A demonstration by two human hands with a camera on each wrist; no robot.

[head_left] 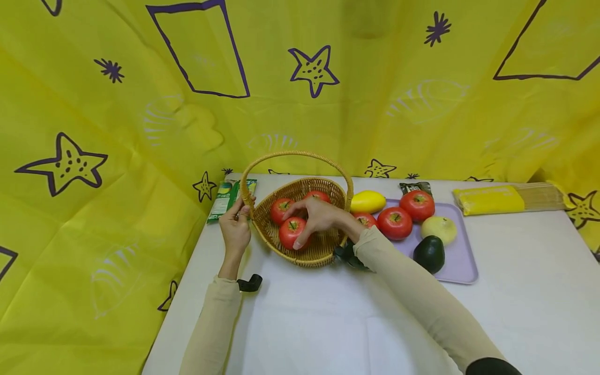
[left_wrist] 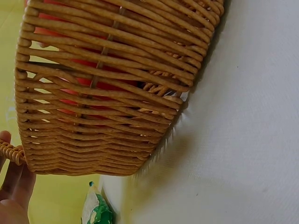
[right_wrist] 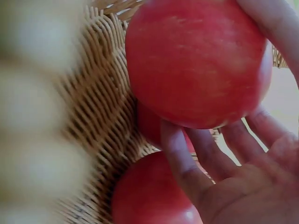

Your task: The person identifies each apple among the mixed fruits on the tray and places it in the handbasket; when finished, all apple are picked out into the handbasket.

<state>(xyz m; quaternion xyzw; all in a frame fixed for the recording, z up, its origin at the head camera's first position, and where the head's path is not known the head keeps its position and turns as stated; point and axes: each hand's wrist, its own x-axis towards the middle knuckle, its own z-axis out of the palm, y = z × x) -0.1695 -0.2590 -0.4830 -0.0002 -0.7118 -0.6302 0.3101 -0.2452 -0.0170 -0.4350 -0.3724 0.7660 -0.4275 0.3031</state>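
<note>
My left hand (head_left: 236,227) pinches the handle (head_left: 296,153) of a wicker basket (head_left: 313,259) near its left base, and its fingertips show beside that handle in the left wrist view. Inside the basket, my right hand (head_left: 322,214) grips a red apple (head_left: 291,233), thumb on one side and fingers on the other. The right wrist view shows this apple (right_wrist: 198,60) large, close to the woven wall (right_wrist: 105,88). Two more red apples lie in the basket, one at the back left (head_left: 280,209) and one at the back (head_left: 319,196), partly behind the hand.
Right of the basket, a lilac tray (head_left: 461,265) bears several red apples (head_left: 395,223), a yellow mango (head_left: 368,201), a pale round fruit (head_left: 439,230) and a dark avocado (head_left: 429,254). A green packet (head_left: 220,203) lies left, and packaged noodles (head_left: 511,199) lie far right. A yellow curtain (head_left: 262,125) hangs behind.
</note>
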